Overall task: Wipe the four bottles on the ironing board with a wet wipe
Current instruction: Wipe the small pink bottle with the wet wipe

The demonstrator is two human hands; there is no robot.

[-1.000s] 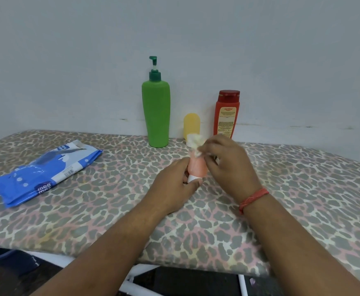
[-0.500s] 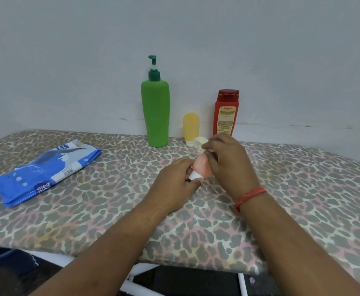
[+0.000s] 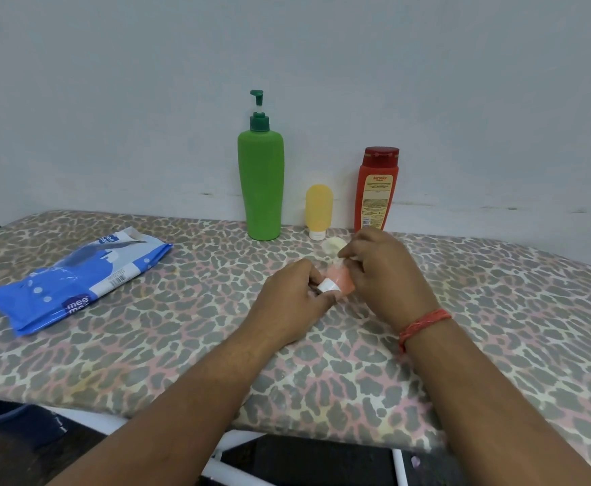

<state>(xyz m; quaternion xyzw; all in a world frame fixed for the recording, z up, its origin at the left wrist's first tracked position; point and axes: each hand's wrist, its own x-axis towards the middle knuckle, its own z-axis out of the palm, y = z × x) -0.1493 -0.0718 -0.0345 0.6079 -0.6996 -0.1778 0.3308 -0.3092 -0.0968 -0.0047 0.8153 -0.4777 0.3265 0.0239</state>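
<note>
Left hand (image 3: 289, 303) grips the small pink bottle (image 3: 339, 279) by its white cap; right hand (image 3: 385, 271) pinches a wet wipe (image 3: 334, 244) against it, above the leopard-print surface (image 3: 181, 345) by a pale blue wall (image 3: 146, 100).

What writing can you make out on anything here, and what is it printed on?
"mee mee", partly cut off: blue wet wipe pack, at both ends.
"Karthika", probably; blurred: red bottle label heading.
Fine print and barcodes on both: too small.
Green pump bottle, yellow tube, pink bottle: nothing visible.
</note>
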